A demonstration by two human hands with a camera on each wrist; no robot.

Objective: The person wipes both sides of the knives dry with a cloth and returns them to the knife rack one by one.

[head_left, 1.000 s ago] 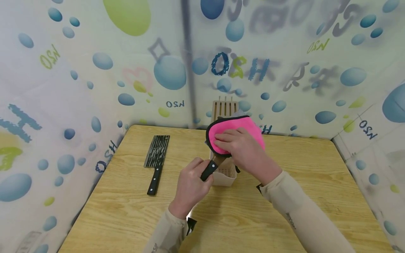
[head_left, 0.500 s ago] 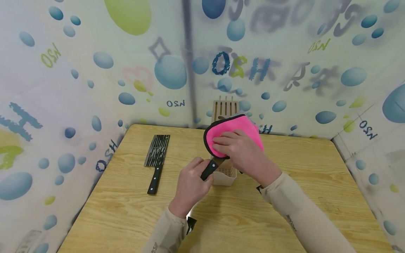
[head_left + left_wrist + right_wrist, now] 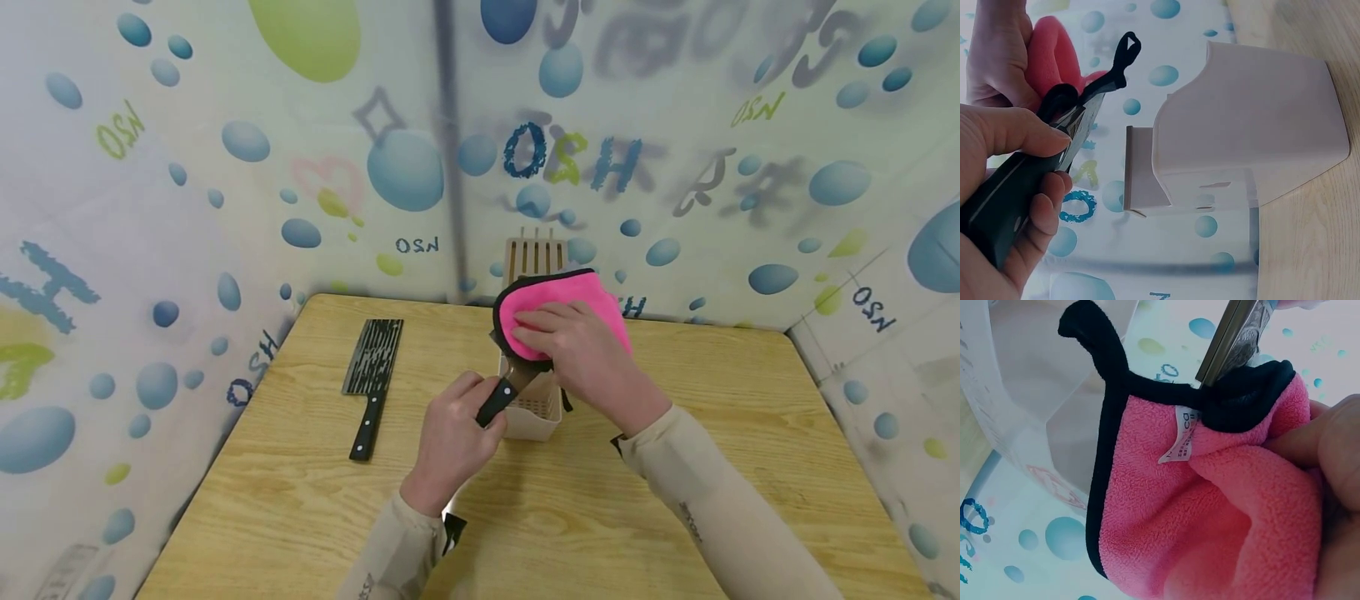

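My left hand [image 3: 456, 433] grips the black riveted handle of a kitchen knife [image 3: 496, 403], its blade pointing up and away to the right. Most of the blade lies hidden behind a pink cloth with black edging [image 3: 573, 292]. My right hand [image 3: 581, 346] holds this cloth folded round the blade, fingers spread over its upper face. In the right wrist view, the fluffy cloth [image 3: 1160, 506] shows a white label and a black hanging loop, and the metal blade [image 3: 1229, 347] enters its fold. The left wrist view shows my thumb along the handle [image 3: 997, 200].
A beige knife holder [image 3: 531, 428] with a slotted back part [image 3: 535, 254] stands behind and below the hands. A cleaver with a black handle [image 3: 372, 379] lies on the wooden table [image 3: 697, 467] at the left. Patterned sheeting [image 3: 660, 108] encloses the back and sides.
The cloth slid slightly down the blade toward the handle, then back up and right, uncovering more blade by the handle. The left hand has kept its place.
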